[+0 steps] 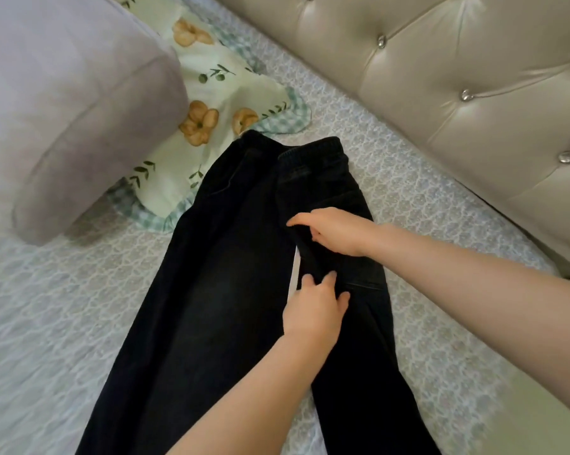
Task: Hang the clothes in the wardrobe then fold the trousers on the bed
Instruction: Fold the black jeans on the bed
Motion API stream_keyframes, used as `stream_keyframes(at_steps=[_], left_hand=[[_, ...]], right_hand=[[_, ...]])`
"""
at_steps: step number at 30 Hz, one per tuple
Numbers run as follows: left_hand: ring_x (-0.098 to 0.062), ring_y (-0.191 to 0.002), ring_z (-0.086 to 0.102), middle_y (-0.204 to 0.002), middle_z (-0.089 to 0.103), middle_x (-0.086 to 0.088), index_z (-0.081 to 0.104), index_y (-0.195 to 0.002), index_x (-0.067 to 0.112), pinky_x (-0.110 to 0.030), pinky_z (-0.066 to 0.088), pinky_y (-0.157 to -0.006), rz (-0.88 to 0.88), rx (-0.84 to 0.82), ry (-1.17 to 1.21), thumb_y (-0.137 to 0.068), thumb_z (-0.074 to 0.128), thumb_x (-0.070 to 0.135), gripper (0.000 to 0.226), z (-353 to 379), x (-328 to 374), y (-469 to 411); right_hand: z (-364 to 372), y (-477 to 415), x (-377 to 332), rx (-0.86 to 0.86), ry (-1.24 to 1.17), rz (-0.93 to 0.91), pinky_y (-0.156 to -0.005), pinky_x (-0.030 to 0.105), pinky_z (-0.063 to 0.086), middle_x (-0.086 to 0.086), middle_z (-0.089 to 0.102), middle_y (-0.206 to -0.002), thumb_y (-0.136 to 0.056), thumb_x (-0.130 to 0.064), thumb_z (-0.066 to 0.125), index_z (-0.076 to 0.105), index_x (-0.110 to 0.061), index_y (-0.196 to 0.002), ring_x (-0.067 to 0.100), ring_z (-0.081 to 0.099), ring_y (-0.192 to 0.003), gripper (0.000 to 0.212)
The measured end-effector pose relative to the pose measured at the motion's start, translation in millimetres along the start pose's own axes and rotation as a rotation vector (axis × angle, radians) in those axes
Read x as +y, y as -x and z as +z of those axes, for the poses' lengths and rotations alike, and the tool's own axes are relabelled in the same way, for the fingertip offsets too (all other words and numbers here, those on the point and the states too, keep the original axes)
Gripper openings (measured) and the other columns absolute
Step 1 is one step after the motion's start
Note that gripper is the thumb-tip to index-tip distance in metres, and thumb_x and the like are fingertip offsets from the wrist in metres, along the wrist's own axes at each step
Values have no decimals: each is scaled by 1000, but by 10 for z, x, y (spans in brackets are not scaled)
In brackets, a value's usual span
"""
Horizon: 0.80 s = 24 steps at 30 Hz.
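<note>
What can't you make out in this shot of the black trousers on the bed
Head view:
- Hems of the black trousers: cut off by the bottom edge.
- Crotch seam: covered by the right hand and left hand, which pinch the fabric there.
- Floral pillow: partly hidden under the folded lilac blanket.
- Bedspread pattern at lower left: blurred.
- Wardrobe: outside the frame.

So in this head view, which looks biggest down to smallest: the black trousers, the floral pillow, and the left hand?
1. Black trousers, clearly the largest.
2. Floral pillow, though the lilac cushion hides part of it.
3. Left hand, smallest, despite being nearer the camera.
</note>
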<state>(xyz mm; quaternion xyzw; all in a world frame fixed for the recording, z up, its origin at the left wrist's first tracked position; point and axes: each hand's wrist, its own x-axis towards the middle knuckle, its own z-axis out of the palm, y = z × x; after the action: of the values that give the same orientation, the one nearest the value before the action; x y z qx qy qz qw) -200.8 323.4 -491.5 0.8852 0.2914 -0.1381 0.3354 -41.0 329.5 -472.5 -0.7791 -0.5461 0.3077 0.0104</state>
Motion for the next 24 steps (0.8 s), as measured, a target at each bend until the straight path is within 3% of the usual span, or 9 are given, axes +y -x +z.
stream_keyframes(at_steps=[3,7,9,12,18,24], left_hand=[[-26,-88,61,-115,53,-5,48,-132,18,-38,55,-73,17,4,-7,-103,39,46,41,-3,-14,42],[-16,-71,61,-89,61,0,59,-103,16,-32,56,-65,-66,-13,299,-99,52,40,25,-84,-167,95],[-9,-56,55,-74,61,2,62,-91,18,-24,50,-53,-124,23,456,-95,61,36,17,-175,-284,152],[-3,-44,45,-60,57,5,61,-76,18,-19,43,-46,-114,27,521,-87,71,21,15,-393,-457,287],[-7,-44,42,-51,51,5,55,-58,21,-22,39,-47,-149,20,525,-72,74,7,27,-1187,-852,364],[-18,-54,46,-57,51,-5,53,-63,11,-31,44,-58,-289,275,551,-74,66,-8,26,-1888,-1417,-42]], right_hand=[[-38,-63,-42,-23,129,-74,-69,25,43,-11,44,-87,-96,-2,42,23,-48,-147,10,50,-76,71],[-69,-118,-80,-75,282,-159,-78,27,42,0,54,-110,-100,-18,45,55,-23,-127,20,56,-98,29],[-109,-112,-100,-35,296,-192,-79,29,45,1,56,-110,-100,-22,48,59,-18,-119,20,57,-97,22],[-95,-83,-182,61,288,-258,-80,31,47,2,58,-109,-100,-23,49,61,-15,-118,20,59,-95,23],[-206,-394,-489,272,320,-326,-71,39,53,4,59,-100,-99,-21,51,62,-11,-113,22,61,-87,20],[-378,-994,-909,423,270,-82,-59,34,41,6,54,-90,-88,0,60,60,-9,-98,22,54,-78,13]])
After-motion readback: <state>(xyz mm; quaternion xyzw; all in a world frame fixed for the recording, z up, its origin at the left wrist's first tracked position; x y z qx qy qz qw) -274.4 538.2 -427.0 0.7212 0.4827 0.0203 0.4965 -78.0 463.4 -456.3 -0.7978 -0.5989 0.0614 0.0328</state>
